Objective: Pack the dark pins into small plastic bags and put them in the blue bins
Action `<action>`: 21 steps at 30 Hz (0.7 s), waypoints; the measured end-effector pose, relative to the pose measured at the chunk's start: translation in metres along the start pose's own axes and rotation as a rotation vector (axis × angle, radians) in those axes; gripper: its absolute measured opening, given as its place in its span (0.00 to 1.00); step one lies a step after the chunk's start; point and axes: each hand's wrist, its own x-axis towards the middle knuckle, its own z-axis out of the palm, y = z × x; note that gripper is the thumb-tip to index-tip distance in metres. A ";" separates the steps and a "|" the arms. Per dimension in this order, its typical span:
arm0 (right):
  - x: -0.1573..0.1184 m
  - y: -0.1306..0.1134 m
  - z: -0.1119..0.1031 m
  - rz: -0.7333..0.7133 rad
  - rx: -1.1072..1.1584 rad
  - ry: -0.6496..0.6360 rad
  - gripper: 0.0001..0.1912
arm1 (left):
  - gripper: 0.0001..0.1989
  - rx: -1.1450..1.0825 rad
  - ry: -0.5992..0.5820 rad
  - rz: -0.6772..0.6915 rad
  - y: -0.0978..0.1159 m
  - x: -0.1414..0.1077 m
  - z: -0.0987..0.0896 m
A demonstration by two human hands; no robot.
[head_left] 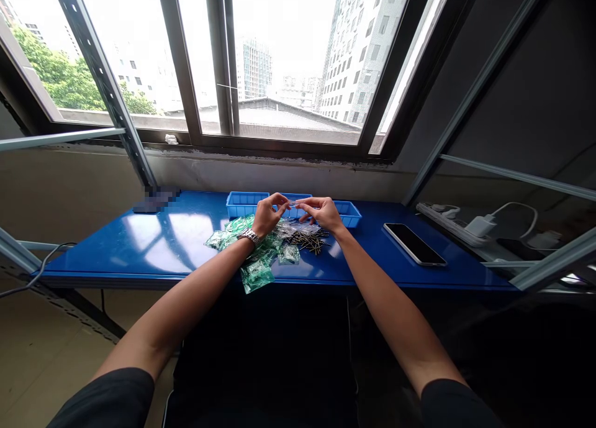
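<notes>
Clear plastic, it seems, makes up the small piece [292,203] at the fingertips of the left hand [267,215] and right hand [328,214]. Thumb and forefinger on each hand are drawn nearly together, apparently pinching it from opposite sides, a grip that suits something so slight and probably steadies it; its exact form is too small to tell. The right hand's other fingers curl loosely below, likely out of the way.

Under the hands lie green packets [258,274] in a loose heap, with dark, slender screw-like pieces [310,241] piled just beside them, both within easy reach. Behind, blue bins [352,219] stand in a row along the far side of the blue table [354,260], where they leave the near part to the hands. The phone [414,244] lies flat to the right, well apart from the heap, perhaps to keep it from being knocked. Daylight from the window [288,147] falls across the work.
</notes>
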 end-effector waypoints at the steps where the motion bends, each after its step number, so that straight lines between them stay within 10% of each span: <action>1: 0.000 0.000 0.000 -0.007 -0.005 0.006 0.27 | 0.08 0.001 0.007 0.003 0.000 0.000 0.000; 21: 0.000 0.006 0.002 -0.116 -0.095 0.074 0.22 | 0.06 -0.035 0.023 0.025 0.000 0.001 0.000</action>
